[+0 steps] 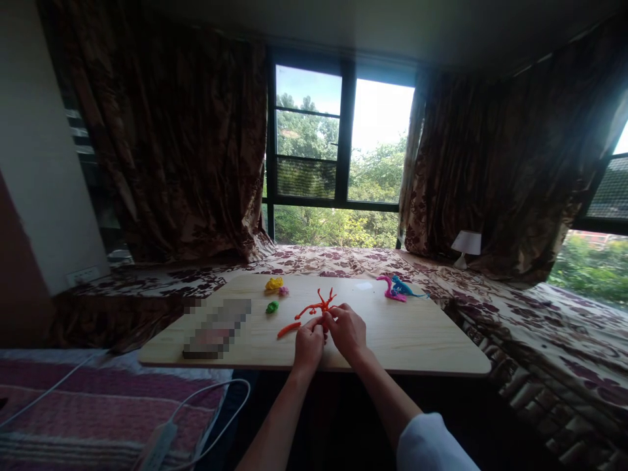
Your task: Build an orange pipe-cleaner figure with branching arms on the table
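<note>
A branching orange-red figure (322, 305), apparently of modelling clay, rises above the table between my hands. Its thin arms spread up and out to the left. My left hand (309, 345) is closed around its lower part, and my right hand (348, 330) pinches it from the right side. The fingers hide the figure's base. Just left of my left hand lies an orange clay strip (288, 330). Farther up sit a green lump (272, 307), a yellow lump (274, 284) and a small pink lump (283, 291).
At the right of the wooden table (407, 340) lie a magenta figure (392, 294) and a blue figure (403, 286). A blurred-out flat object (216, 330) occupies the left. Behind are a patterned window seat and a small lamp (466, 245). A white cable (210, 386) loops at lower left.
</note>
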Available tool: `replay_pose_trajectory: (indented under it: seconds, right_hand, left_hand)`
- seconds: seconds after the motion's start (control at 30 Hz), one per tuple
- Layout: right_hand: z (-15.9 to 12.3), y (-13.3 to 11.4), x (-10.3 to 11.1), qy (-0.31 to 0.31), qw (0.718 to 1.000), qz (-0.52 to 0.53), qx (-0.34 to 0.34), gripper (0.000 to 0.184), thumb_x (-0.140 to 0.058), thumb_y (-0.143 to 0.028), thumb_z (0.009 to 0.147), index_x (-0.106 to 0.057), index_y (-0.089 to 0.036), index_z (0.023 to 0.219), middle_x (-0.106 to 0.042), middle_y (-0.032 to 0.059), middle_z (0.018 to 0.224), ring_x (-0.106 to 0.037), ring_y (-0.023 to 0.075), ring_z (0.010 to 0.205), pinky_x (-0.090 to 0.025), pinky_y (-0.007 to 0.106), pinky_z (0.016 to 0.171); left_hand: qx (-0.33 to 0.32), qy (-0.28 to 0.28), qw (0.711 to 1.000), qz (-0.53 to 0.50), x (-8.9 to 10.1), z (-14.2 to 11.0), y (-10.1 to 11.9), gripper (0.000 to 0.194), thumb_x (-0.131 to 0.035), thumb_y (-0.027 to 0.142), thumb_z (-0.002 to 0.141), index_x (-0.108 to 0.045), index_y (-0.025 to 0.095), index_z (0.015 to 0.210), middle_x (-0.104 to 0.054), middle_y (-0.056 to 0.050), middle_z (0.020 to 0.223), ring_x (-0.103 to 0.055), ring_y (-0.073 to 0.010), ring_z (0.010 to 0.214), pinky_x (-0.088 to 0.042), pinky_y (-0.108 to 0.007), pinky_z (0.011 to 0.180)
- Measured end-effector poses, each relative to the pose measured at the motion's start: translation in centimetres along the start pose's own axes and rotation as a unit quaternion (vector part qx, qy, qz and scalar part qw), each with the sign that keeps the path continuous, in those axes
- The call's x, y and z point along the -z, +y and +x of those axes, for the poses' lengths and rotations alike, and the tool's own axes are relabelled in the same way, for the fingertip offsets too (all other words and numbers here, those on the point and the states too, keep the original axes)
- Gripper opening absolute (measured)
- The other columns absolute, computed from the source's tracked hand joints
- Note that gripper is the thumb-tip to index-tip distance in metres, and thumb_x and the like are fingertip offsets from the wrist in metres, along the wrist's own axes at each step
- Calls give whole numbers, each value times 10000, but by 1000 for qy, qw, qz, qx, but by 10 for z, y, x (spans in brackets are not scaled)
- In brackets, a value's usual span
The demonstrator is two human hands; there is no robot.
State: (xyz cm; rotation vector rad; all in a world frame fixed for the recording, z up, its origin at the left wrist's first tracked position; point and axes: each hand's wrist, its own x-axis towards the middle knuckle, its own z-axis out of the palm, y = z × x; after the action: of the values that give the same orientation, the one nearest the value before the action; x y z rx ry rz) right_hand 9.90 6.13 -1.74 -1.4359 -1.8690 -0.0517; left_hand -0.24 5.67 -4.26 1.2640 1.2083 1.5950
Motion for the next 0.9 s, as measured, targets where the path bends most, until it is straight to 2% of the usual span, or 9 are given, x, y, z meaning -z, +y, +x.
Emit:
replay_pose_trajectory:
  seconds: [0.23, 0.47, 0.63, 0.77, 0.9]
  right_hand:
    - [0, 1, -3, -15, 1000, 6, 9, 299, -388, -375, 861, -635, -239, 760, -596, 6, 809, -548, 124, 686, -287, 231, 573]
    - [4, 3, 4, -31, 998, -16, 44, 240, -424, -330, 842, -617, -232, 739, -595, -1, 762, -533, 123, 646, -274, 236, 553]
    - [6, 2, 8, -47, 997, -35, 51, 238, -427, -339, 841, -621, -232, 753, -598, -7, 784, -536, 118, 658, -270, 234, 552]
    - [7, 3, 12, -61, 996, -44, 55, 314, -374, -363, 870, -614, -222, 723, -592, -8, 790, -531, 107, 654, -276, 228, 558]
    - [11, 6, 18, -89, 992, -46, 83, 321, -367, -392, 876, -620, -223, 771, -597, -5, 803, -532, 106, 669, -289, 219, 576]
  left_hand:
    - [10, -11, 1000, -23, 3, 0, 1, 383, -431, 212, 644, -644, 130, 952, -562, 12, 524, -482, -102, 456, -390, -213, 452]
    - [27, -21, 999, -14, 3, 0, 5, 366, -423, 224, 671, -636, 128, 953, -564, 8, 521, -509, -113, 485, -416, -218, 469]
    - [5, -28, 1000, 7, 3, -3, 8, 340, -432, 338, 724, -647, 138, 896, -598, -8, 575, -527, -119, 509, -419, -222, 477]
    - [-17, -36, 999, 19, 2, -5, 8, 418, -396, 464, 754, -654, 142, 820, -627, -30, 649, -543, -127, 543, -422, -227, 482]
    - [-14, -33, 999, 5, 3, -5, 5, 495, -333, 514, 779, -645, 140, 869, -635, -47, 717, -549, -134, 572, -428, -234, 485]
